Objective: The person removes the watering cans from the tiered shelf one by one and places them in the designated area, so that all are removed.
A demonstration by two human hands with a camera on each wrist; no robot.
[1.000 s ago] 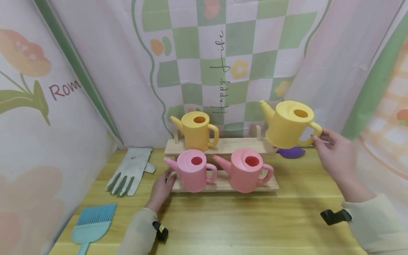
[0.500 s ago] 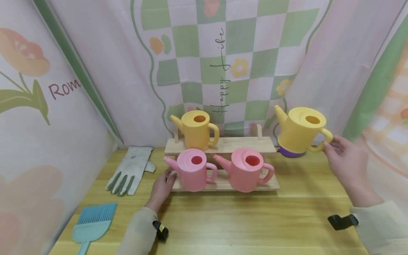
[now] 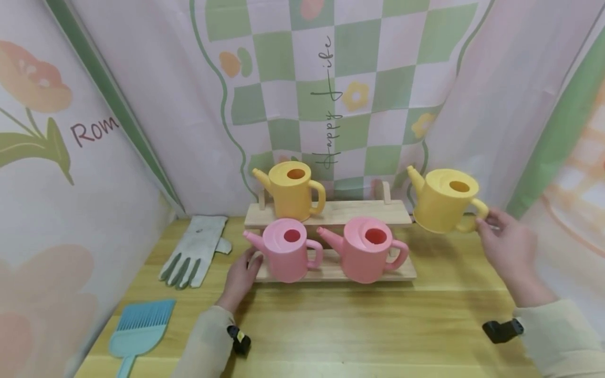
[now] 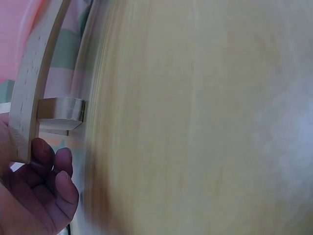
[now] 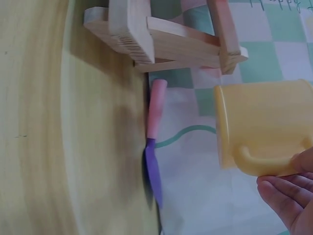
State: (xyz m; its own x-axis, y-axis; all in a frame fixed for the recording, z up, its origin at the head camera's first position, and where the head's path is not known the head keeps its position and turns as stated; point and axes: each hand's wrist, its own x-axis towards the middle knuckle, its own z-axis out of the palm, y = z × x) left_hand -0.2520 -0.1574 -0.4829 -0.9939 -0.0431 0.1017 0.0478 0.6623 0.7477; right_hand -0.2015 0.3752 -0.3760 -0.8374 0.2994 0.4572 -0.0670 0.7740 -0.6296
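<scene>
My right hand (image 3: 508,247) pinches the handle of a yellow watering can (image 3: 441,205), raised beside the right end of a two-tier wooden shelf (image 3: 359,212). In the right wrist view this can (image 5: 264,117) hangs clear of the table, with fingertips at its handle. My left hand (image 3: 240,275) grips the left end of the lower tier; the left wrist view has fingers (image 4: 66,186) curled at the plank's (image 4: 29,98) end. An orange-yellow watering can (image 3: 290,194) stands on the upper tier's left. Below it are a pink watering can (image 3: 285,257) and a coral-pink watering can (image 3: 364,257).
Left of the shelf lie a grey-white glove (image 3: 196,249) and a light blue brush-like tool (image 3: 139,331) on the wooden table (image 3: 359,331). A trowel with a purple blade (image 5: 152,171) and pink handle lies behind the raised can. A printed curtain (image 3: 279,100) hangs at the back.
My right hand has carried the yellow watering can to the right, away from the upper tier, then slightly lower. My left hand and the other cans have stayed in place.
</scene>
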